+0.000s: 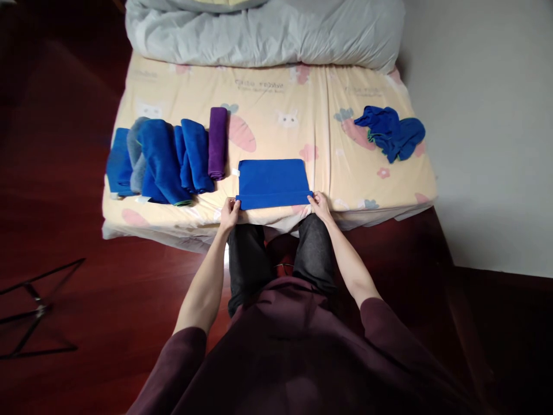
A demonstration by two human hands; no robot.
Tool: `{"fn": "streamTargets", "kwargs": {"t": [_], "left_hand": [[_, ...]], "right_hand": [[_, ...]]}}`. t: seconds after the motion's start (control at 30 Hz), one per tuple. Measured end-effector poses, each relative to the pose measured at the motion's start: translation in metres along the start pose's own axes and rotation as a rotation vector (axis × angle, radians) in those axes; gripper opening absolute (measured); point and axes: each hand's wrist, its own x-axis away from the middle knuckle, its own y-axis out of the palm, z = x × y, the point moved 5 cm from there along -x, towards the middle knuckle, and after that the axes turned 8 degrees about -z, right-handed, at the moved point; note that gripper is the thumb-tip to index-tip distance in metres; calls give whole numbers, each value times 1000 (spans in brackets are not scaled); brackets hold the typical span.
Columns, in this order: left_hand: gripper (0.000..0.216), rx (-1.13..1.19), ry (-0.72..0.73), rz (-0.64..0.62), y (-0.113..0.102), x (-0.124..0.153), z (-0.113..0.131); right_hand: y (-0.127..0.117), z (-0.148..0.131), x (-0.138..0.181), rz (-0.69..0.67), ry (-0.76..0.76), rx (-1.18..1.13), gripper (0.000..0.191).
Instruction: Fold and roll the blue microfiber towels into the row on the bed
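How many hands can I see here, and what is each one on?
2. The left hand pinches the left end of the folded strip along the blue cloth's near edge; the right hand pinches its right end. Neither is hidden.

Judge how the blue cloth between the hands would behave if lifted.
The blue cloth would probably sag: the similar crumpled cloth bunches limply. It looks thin, so likely light. Its near fold might open if the left hand and right hand, pinching its ends, let go.
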Motion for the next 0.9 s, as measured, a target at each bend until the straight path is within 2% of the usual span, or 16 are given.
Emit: {"fn": "streamTargets", "kwargs": {"t": [0.3,0.53,0.9], "left_hand": [[60,-43,17,81,-5,1,-1],[61,-11,-12,39,-3,-3,-6],[52,-56,67,58,-2,1,1]], "right_hand": [[5,-1,-2,23,43,38,65],[6,7,-5,42,54,14,56],[9,17,-8,94,33,-7,53]]}}
